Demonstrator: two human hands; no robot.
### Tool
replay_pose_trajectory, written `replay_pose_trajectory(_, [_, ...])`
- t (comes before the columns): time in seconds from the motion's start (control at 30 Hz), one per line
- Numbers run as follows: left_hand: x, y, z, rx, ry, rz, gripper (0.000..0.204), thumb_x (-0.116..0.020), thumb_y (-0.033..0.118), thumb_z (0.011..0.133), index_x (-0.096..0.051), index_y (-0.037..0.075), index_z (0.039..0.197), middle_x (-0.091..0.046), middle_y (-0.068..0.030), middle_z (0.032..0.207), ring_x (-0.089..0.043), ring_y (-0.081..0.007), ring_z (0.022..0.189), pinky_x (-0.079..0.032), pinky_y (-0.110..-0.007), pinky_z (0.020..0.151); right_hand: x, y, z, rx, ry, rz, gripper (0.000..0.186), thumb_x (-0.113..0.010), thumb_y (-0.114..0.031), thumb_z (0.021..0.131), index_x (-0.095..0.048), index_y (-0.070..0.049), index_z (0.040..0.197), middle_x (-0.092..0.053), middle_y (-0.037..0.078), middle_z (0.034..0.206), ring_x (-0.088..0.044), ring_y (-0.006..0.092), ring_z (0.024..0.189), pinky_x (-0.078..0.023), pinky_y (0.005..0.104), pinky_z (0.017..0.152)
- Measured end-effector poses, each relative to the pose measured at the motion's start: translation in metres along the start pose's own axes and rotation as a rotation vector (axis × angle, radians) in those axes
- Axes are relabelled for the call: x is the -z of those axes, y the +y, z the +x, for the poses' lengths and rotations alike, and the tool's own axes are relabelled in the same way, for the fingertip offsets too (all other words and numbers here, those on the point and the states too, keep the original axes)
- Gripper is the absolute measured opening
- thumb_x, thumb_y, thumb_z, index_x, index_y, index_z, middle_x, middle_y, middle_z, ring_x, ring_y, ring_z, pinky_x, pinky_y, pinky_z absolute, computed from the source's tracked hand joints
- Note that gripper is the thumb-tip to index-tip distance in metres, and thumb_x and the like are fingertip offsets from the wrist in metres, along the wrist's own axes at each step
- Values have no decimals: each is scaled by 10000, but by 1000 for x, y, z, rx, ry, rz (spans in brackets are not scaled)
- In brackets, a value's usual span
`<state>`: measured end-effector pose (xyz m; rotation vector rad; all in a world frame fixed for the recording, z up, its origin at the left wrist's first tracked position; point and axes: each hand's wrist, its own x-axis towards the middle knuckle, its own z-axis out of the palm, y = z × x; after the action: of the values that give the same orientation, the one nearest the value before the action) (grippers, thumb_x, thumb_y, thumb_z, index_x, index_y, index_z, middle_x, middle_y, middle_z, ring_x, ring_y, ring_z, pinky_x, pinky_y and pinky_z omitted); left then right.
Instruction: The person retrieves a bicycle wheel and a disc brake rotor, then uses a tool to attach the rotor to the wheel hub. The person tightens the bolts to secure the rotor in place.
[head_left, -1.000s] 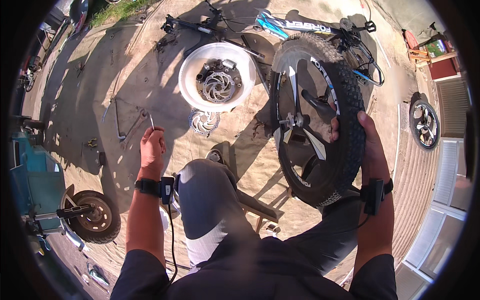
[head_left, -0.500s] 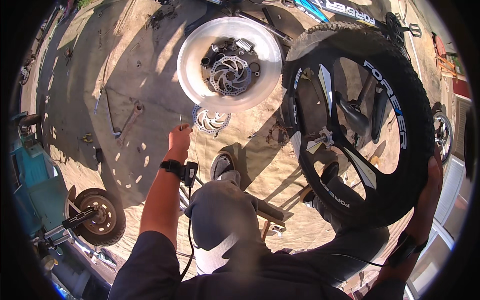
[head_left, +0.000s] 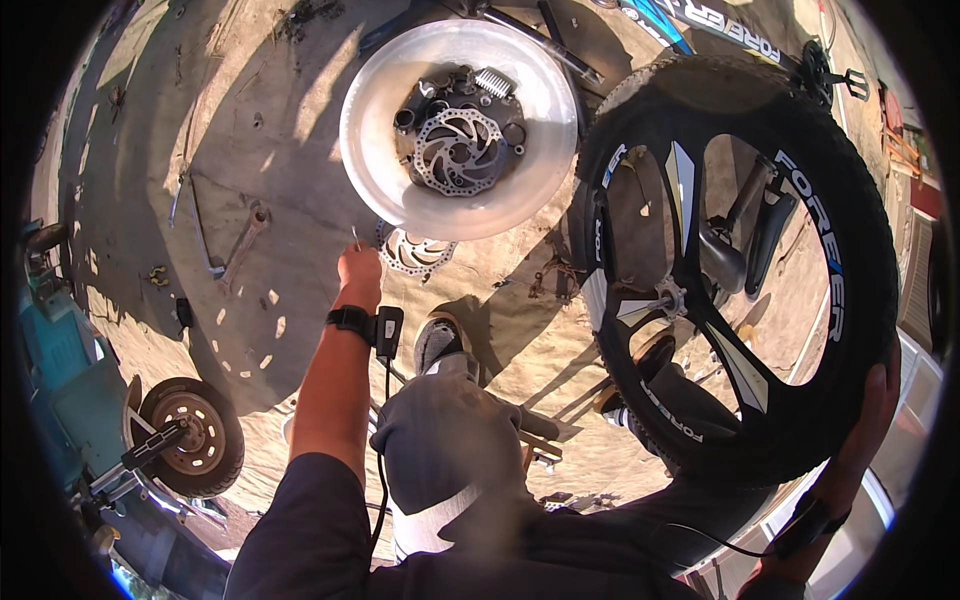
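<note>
My left hand [head_left: 359, 274] is closed, with a small thin metal piece [head_left: 355, 236] poking out past the fingers; its kind is too small to make out. Just right of that hand a brake disc [head_left: 418, 252] lies on the ground cloth, partly under the rim of a wide metal basin [head_left: 372, 180]. Inside the basin sit another brake disc [head_left: 438, 152], a spring [head_left: 493, 82] and several small dark parts. On the right, my right hand [head_left: 880, 400] grips the outer tyre of a black spoked bicycle wheel [head_left: 815, 260], which stands tilted against my leg. Its hub [head_left: 670, 298] faces me.
A wrench [head_left: 246, 240] and a thin metal rod [head_left: 200, 232] lie to the left. A small wheel [head_left: 195, 437] on a fork is at the lower left. A bicycle frame [head_left: 720, 25] lies at the far right, and a black saddle [head_left: 722, 258] shows through the wheel.
The view has shifted slightly, so the wheel and basin appear a little moved. My left hand stays closed beside the lower brake disc, and my right hand keeps its hold on the tyre.
</note>
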<state>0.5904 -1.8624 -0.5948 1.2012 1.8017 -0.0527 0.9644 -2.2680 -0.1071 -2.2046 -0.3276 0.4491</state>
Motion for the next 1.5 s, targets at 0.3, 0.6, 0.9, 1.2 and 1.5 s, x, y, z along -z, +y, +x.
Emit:
replay_pose_trajectory(0.3, [-3,9,-5,104,-35,-221,122,-710,156,911,-642,61,945,-543,-27,713,-488,-151,538,-354,-342,460,3,-1,3,-46,26,-36,691,-563,-440,1015,-416,12,1516,-550,166,1448,-567,283,1308,-451,383,1111])
replay_pose_trajectory(0.6, [0,23,-12,341,-195,-459,168,-736,158,936,-658,21,879,-496,-27,650,-371,-121,451,-254,-314,418,4,-4,3,-82,47,-91,697,-536,-478,1019,-417,-13,1525,-540,168,1462,-552,298,1330,-451,394,1118])
replay_pose_trajectory(0.9, [-2,11,-5,334,-307,-451,168,-721,182,960,-638,75,860,-510,5,686,-339,-92,446,-263,-287,412,1,-9,6,-78,25,-36,655,-541,-431,1024,-433,-2,1507,-549,154,1448,-551,276,1325,-436,386,1125])
replay_pose_trajectory(1.2, [10,19,-50,222,-449,-481,104,-661,164,999,-591,87,996,-654,-9,842,-341,-45,469,-291,-258,412,-8,-18,10,-85,-22,0,611,-533,-389,1034,-442,-10,1505,-545,140,1456,-545,252,1328,-418,366,1136])
replay_pose_trajectory(1.5, [105,-13,-99,132,-375,-701,59,-608,143,1034,-552,125,1025,-656,-20,900,-356,-41,507,-327,-243,480,-6,2,12,1,35,118,596,-572,-330,1041,-445,19,1507,-553,137,1456,-539,234,1329,-387,354,1151])
